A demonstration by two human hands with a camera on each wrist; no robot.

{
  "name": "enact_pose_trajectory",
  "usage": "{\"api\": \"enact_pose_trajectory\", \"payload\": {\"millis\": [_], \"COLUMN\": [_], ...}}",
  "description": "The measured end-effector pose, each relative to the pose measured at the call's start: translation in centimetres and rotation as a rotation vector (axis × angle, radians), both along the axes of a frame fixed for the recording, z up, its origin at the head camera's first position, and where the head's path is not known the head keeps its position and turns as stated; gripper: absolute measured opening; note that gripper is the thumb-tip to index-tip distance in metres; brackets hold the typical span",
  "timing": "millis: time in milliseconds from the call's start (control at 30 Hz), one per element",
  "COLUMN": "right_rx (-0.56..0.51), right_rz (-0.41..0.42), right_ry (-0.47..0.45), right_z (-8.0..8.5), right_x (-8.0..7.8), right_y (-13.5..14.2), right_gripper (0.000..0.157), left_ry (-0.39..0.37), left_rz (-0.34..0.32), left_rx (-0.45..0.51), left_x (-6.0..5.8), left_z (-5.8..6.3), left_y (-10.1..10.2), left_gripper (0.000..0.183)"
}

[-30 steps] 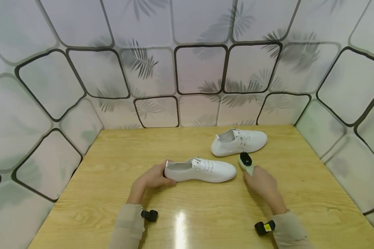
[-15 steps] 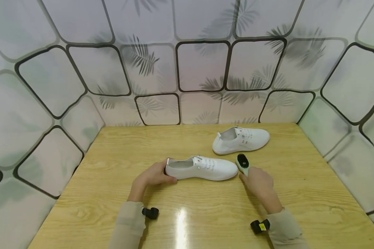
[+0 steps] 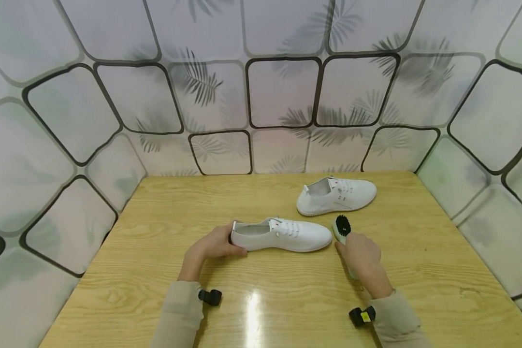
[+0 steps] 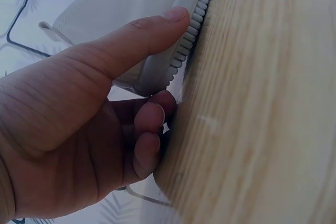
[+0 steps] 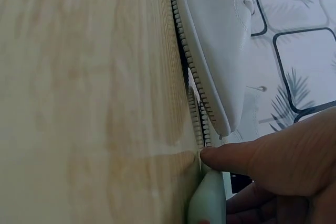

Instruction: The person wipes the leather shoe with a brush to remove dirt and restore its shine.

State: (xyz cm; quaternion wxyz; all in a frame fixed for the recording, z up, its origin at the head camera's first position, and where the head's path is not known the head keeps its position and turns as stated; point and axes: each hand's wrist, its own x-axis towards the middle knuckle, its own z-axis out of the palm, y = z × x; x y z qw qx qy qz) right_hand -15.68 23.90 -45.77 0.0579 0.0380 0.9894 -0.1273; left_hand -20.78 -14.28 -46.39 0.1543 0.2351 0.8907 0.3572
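Observation:
A white lace-up shoe (image 3: 302, 237) lies sole down on the wooden table, its toe to the right. My left hand (image 3: 215, 242) grips its heel. In the left wrist view the thumb of that hand (image 4: 79, 103) presses along the heel's side above the ridged sole, with the other fingers curled behind. My right hand (image 3: 362, 255) holds a pale green brush (image 3: 342, 227) by its handle, dark bristles facing up, just right of the shoe's toe. In the right wrist view the brush handle (image 5: 207, 203) sits low beneath the thumb, below the shoe's toe (image 5: 220, 77).
A second white shoe (image 3: 352, 195) stands farther back to the right, toe also pointing right. Patterned panels (image 3: 282, 92) rise behind the table (image 3: 156, 212) and along both sides. Each wrist wears a small black camera.
My right hand has shifted slightly left with the brush, bringing it closer to the shoe's toe. The brush head has turned a little. My left hand keeps its hold on the heel.

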Motion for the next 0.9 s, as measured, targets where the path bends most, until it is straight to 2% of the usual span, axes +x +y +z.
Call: {"api": "enact_pose_trajectory", "payload": {"millis": [200, 367, 500, 633, 767, 833, 900], "right_rx": [-0.026, -0.05, -0.206, -0.364, -0.477, -0.522, -0.553], "right_rz": [0.011, 0.008, 0.085, 0.181, 0.226, 0.237, 0.243], "right_ry": [-0.001, 0.03, 0.1, 0.087, 0.067, 0.06, 0.051], "right_z": [0.2, 1.4, 2.4, 2.4, 1.7, 1.2, 0.9], "right_x": [0.2, 1.0, 1.5, 1.7, 1.7, 1.7, 1.6], "right_y": [-0.1, -0.1, -0.8, -2.0, -3.0, -3.4, -3.9], "right_gripper": [0.042, 0.047, 0.05, 0.035, 0.022, 0.026, 0.04], "left_ry": [0.003, -0.012, 0.027, 0.056, 0.019, 0.0, -0.017], "left_rz": [0.008, 0.011, 0.01, 0.005, -0.022, -0.031, -0.033], "left_rx": [-0.014, -0.035, -0.058, -0.057, -0.008, 0.008, 0.004], "left_x": [0.2, 0.3, 0.0, 0.0, 0.3, 0.6, 1.1], "left_z": [0.2, 0.4, 0.7, 0.8, 0.9, 1.0, 1.2], "left_y": [-0.3, -0.2, -0.1, -0.3, -0.6, -0.8, -1.2], "left_gripper": [0.068, 0.065, 0.068, 0.069, 0.062, 0.058, 0.057]}}
